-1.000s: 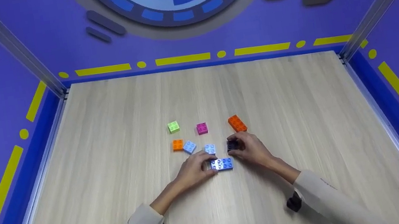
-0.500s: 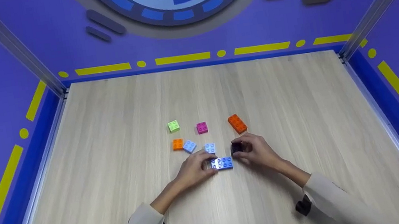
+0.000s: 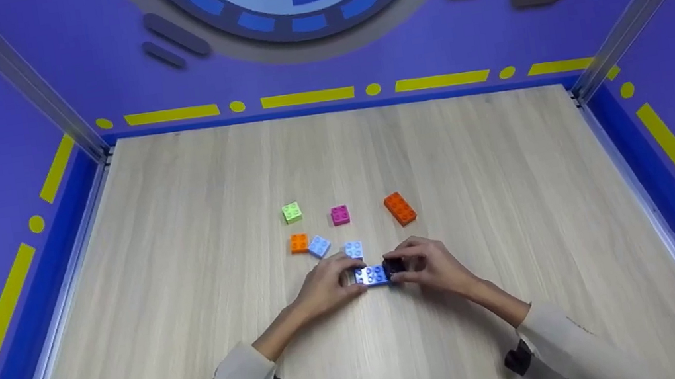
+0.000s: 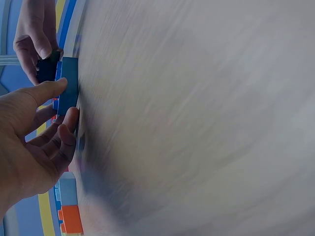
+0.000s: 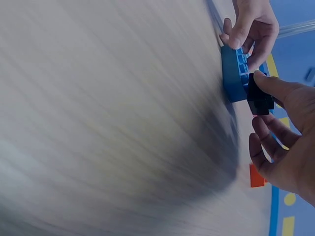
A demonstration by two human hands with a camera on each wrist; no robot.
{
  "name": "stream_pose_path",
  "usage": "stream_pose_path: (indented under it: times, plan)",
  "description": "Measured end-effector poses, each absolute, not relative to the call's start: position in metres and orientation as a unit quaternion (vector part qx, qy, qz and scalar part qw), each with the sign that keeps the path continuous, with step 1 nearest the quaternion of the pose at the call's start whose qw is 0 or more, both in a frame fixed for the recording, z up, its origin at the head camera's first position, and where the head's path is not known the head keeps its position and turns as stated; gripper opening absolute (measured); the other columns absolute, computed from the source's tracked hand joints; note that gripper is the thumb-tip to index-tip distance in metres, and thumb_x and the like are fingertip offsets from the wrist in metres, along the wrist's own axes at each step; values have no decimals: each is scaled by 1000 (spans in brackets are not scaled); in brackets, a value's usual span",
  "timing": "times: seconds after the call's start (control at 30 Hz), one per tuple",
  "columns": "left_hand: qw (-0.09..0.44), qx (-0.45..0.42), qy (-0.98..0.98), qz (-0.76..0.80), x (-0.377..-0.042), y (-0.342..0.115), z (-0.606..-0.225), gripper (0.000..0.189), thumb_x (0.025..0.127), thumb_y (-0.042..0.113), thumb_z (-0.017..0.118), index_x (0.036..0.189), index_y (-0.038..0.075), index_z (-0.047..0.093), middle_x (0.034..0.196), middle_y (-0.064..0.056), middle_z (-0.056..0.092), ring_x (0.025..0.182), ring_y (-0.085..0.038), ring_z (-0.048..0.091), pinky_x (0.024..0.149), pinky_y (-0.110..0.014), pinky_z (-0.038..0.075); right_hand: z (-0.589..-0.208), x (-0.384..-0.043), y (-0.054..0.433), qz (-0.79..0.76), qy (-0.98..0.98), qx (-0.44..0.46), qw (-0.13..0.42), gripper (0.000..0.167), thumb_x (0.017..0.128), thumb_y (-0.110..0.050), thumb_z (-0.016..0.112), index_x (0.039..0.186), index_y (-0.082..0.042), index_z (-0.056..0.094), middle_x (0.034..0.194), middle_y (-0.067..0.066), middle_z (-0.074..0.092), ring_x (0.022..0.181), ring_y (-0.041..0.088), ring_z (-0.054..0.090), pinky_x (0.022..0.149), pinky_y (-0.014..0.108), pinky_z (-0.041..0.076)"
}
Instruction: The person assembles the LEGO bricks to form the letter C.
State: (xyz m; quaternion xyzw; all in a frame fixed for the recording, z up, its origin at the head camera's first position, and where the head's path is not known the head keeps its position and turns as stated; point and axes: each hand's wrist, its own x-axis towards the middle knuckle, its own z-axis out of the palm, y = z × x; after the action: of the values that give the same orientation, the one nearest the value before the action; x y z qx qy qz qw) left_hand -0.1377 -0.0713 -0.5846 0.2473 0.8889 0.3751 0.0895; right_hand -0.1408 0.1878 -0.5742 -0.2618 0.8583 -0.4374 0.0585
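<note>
A long blue toy brick [image 3: 372,275] with two rows of studs lies on the table, studs up. My left hand [image 3: 324,286] grips its left end between thumb and fingers. My right hand [image 3: 434,265] pinches a small black brick [image 3: 393,266] over the blue brick's right end. In the right wrist view the black brick [image 5: 259,98] is right at the studs of the blue brick [image 5: 232,73], slightly tilted and sticking out past its end. A light blue brick [image 3: 353,249] sits just behind my left fingertips.
Behind the hands lie a lime green brick [image 3: 292,212], a magenta brick [image 3: 340,215], a small orange brick [image 3: 299,243], another light blue brick [image 3: 319,246] and a long red-orange brick [image 3: 400,208]. Blue-purple panels [image 3: 320,72] wall the wooden table [image 3: 190,191] at the back and sides.
My right hand first drew the black brick slightly right and toward me, then brought it left over the blue brick's right end. The left hand has kept its grip on the blue brick.
</note>
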Motion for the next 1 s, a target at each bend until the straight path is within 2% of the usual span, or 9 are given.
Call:
stream_pose_path:
  times: [0.2, 0.3, 0.4, 0.57, 0.77, 0.87, 1.0]
  plan:
    - [87, 251, 890, 371, -138, -71, -584, 36, 80, 27, 78, 113, 17, 70, 109, 1, 67, 95, -12, 59, 80, -29, 48, -577, -139, 184, -434, 859, -264, 69, 38, 79, -21, 79, 115, -13, 71, 103, 3, 66, 84, 24, 59, 69, 37, 52]
    - [87, 250, 890, 371, -139, -71, -584, 35, 80, 26, 78, 113, 17, 70, 108, 1, 67, 94, -13, 59, 79, -28, 48, -576, -139, 183, -424, 863, -265, 62, 38, 78, -21, 80, 114, -12, 71, 101, 5, 66, 87, 24, 59, 73, 38, 51]
    - [83, 249, 890, 374, -139, -71, -585, 35, 79, 26, 78, 113, 16, 70, 108, 0, 67, 92, -13, 59, 78, -28, 47, -575, -139, 181, -414, 868, -269, 54, 38, 77, -19, 81, 113, -13, 72, 100, 4, 65, 89, 22, 59, 77, 35, 51]
    - [79, 247, 890, 375, -136, -71, -588, 37, 79, 26, 79, 114, 17, 70, 109, 0, 68, 95, -15, 61, 81, -29, 49, -574, -140, 179, -399, 874, -269, 62, 38, 75, -18, 82, 111, -14, 72, 98, 2, 64, 87, 19, 58, 75, 28, 48]
    - [77, 244, 894, 368, -135, -71, -589, 39, 77, 27, 80, 114, 17, 71, 108, 0, 69, 95, -16, 61, 79, -29, 48, -572, -141, 178, -390, 880, -257, 88, 38, 74, -21, 83, 110, -15, 73, 98, 2, 64, 88, 19, 57, 76, 28, 48]
    - [73, 248, 893, 368, -136, -71, -588, 39, 77, 27, 80, 113, 17, 71, 107, 0, 69, 93, -16, 60, 77, -28, 48, -571, -140, 177, -376, 888, -253, 80, 38, 73, -20, 84, 110, -16, 73, 98, 0, 63, 88, 17, 57, 77, 29, 49]
    - [65, 254, 893, 367, -138, -71, -587, 38, 77, 26, 79, 114, 16, 71, 107, 0, 69, 93, -15, 62, 78, -28, 49, -568, -137, 175, -328, 908, -258, 44, 39, 74, -22, 83, 111, -18, 73, 99, -3, 63, 90, 14, 57, 79, 32, 51]
